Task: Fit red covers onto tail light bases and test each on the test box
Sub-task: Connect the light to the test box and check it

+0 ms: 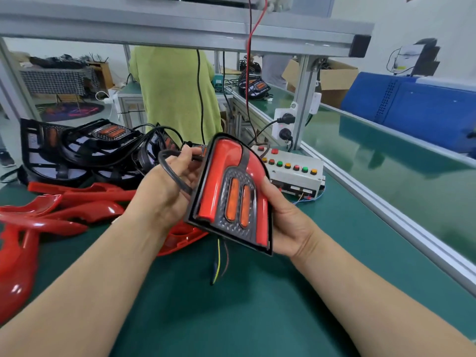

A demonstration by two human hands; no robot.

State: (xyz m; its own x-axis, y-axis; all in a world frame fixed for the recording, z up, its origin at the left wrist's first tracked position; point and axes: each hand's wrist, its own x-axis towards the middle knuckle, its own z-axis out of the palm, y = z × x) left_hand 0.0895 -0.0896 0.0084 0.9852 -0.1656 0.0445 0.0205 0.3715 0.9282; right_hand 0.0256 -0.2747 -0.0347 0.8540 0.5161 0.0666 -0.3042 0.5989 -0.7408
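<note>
tail light (231, 191) | between hands: left hand (170, 186); right hand (286, 222)

glossy red plastic covers (51, 217), matt green table mat (231, 305), brushed aluminium frame (301, 99)

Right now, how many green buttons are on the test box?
2 green buttons, both in the near row of the test box: one mid-row, one second from its right end. The held tail light covers the box's left corner, so another may be hidden.
</note>
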